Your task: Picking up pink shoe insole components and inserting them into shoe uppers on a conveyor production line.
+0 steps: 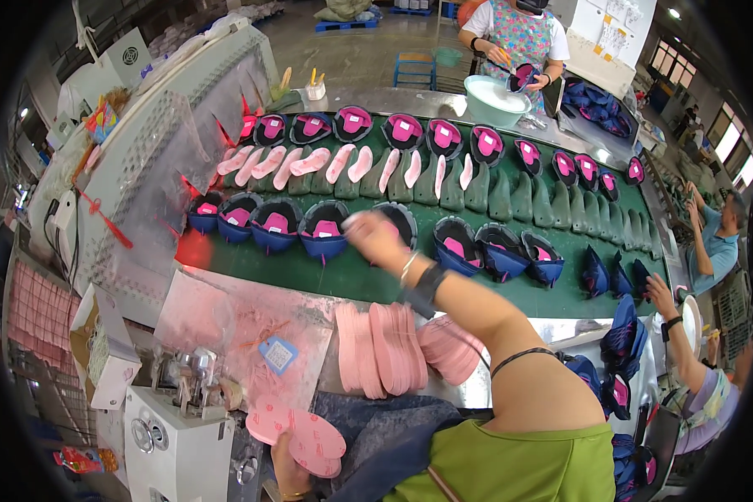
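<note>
At the lower edge my left hand (288,468) is closed round pink printed insoles (305,435), at least one, above my dark apron. My right hand (376,238) reaches far over the green conveyor belt (268,272), between two blue shoe uppers with pink linings. The nearer upper (324,230) is just left of its fingertips; the other (397,224) is partly behind the hand. Motion blurs these fingers, so their grip does not show. Stacks of pink insoles (381,347) lie on the metal table under my right forearm.
Green shoe lasts (519,199) and pink insole pieces (268,163) line the belt's middle, with more uppers (404,131) beyond. A white machine (180,443) stands at lower left. Across the belt a co-worker holds an upper (523,78) by a pale green basin (495,100); others work at right.
</note>
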A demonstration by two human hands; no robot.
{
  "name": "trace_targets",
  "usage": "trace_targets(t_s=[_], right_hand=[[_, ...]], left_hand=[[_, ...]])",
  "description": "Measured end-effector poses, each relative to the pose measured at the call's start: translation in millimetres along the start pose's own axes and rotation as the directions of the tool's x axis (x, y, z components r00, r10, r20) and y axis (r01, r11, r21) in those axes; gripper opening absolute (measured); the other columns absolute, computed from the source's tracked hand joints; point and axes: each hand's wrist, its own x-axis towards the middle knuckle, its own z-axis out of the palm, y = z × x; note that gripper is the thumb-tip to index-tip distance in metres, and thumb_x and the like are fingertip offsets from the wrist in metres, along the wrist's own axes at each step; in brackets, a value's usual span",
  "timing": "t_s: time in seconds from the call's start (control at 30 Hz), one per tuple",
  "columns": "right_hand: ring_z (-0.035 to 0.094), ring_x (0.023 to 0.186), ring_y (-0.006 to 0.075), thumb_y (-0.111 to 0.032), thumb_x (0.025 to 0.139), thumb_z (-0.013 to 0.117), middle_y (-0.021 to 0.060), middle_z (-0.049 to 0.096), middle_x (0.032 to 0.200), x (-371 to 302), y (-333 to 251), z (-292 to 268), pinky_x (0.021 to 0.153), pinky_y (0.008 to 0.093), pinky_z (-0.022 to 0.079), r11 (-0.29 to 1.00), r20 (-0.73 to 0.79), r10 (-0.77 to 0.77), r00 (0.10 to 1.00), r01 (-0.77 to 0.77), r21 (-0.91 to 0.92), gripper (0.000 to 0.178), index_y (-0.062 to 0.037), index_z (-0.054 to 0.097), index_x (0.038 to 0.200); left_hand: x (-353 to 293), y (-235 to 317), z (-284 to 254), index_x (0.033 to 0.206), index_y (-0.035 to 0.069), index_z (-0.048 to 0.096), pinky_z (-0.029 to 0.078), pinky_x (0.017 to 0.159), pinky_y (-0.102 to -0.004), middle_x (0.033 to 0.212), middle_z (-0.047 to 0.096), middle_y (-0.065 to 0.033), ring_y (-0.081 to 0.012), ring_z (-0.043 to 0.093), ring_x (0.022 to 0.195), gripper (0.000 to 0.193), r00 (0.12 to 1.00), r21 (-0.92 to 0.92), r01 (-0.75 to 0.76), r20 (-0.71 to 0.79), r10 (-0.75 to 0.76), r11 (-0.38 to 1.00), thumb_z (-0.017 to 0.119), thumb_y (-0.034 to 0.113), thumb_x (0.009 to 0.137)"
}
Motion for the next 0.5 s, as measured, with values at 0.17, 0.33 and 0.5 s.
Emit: trace_targets(t_s=[0.17, 0.33, 0.5], right_hand=[[0.067, 0.096, 0.0338, -0.042, 0.099, 0.051, 0.0189, 0.069, 0.104, -130.3, -223.0, 70.0, 0.083, 0.0417, 0.052, 0.97, 0.886, 0.165, 0.432, -0.232, -0.067, 0.043, -0.0035, 0.067, 0.11], [0.068, 0.088, 0.039, -0.025, 0.092, 0.055, 0.0219, 0.071, 0.094, -174.7, -239.1, 83.1, 0.078, 0.0465, 0.053, 0.955, 0.883, 0.147, 0.445, -0.296, -0.01, 0.032, -0.0001, 0.067, 0.108], [0.069, 0.085, 0.0342, -0.022, 0.083, 0.065, 0.0212, 0.069, 0.095, -139.6, -223.5, 131.4, 0.078, 0.0429, 0.054, 0.829, 0.806, 0.172, 0.567, -0.525, 0.192, 0.05, -0.0005, 0.055, 0.127]], left_hand=[[3.8, 10.2, 21.6, 0.128, -0.007, 0.055, 0.055, 0.088, -0.0383, 0.114, 0.065, -0.0129, -0.0234, 0.066, 0.101, 0.036, 0.96, 0.126, -0.251, -0.095, 0.263, 0.96, 0.053, 0.014, 0.098], [3.2, 29.6, 25.1, 0.117, -0.004, 0.063, 0.051, 0.077, -0.0287, 0.1, 0.066, -0.0056, -0.0138, 0.062, 0.09, 0.04, 0.943, 0.242, -0.131, -0.269, 0.196, 0.961, 0.055, 0.032, 0.102], [-13.3, 20.8, -9.3, 0.12, -0.003, 0.055, 0.056, 0.08, -0.0382, 0.101, 0.066, -0.0136, -0.027, 0.067, 0.091, 0.047, 0.99, -0.095, -0.056, -0.135, 0.043, 0.994, 0.057, 0.038, 0.098]])
